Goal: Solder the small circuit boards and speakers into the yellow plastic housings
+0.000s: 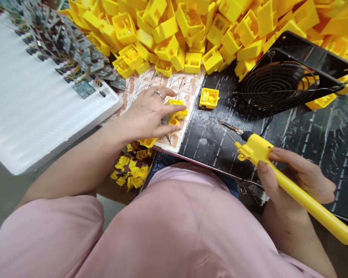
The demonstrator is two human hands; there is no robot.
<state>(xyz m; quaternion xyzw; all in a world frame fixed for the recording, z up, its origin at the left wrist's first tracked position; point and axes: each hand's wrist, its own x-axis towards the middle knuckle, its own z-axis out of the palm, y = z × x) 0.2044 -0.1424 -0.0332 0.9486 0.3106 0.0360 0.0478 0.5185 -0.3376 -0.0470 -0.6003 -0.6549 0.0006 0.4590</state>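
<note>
The left hand (146, 112) has its index finger and thumb at a yellow plastic housing (181, 114) on the counter (195, 133); whether they grip is unclear. Right of those fingers lies another housing (209, 98). The right hand's (295, 177) fingers wrap a soldering iron (295, 193), tip off both.

Yellow casing (181, 114) — partly hidden (fingers), white tray (43, 92) cropped

I have one view, worn on the head, looking forward and steeply down from close above the bench (214, 143); the wearer's pink shirt (179, 224) fills the lower middle.
</note>
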